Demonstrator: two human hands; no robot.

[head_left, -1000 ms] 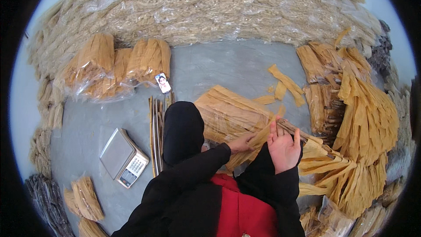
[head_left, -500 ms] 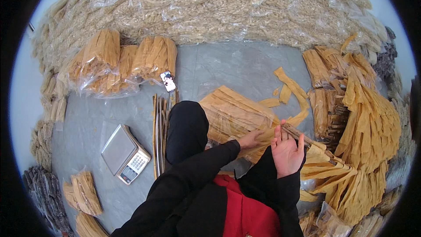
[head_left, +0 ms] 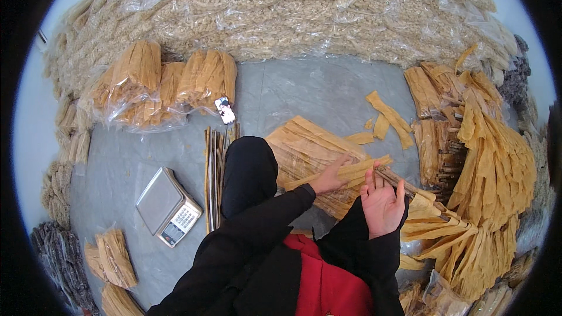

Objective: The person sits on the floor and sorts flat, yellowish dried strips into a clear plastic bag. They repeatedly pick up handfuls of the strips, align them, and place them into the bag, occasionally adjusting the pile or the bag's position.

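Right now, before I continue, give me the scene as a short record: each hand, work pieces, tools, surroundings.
Left hand: holding a flat yellow-tan strip
Right hand: palm up, fingers at the end of a thin brown stick
Ahead of the left hand: yellow-tan bundle under clear plastic
Left of the black-clad knee: long thin sticks, then a silver-and-white scale
Farther left: phone with lit screen beside bagged tan bundles
Back: stacked beige bundles in clear plastic
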